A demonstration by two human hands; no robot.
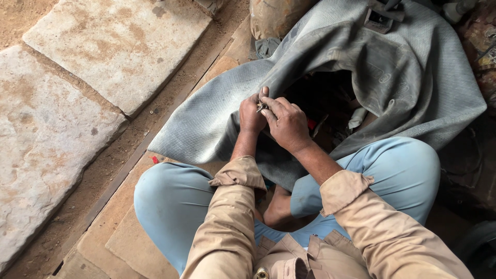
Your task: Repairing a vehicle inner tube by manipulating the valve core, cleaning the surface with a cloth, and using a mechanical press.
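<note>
Valve stem (262,107), small, rigid metal, pinched by my left hand (251,114) and right hand (287,124); grey inner tube (330,57) judged soft, floppy; took hold at stem base.

Dusty stone slabs (77,77), cardboard flooring (129,237)

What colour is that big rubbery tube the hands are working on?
Grey, with a fine crosshatch texture; the rubber tube shows best in the head view.
</note>
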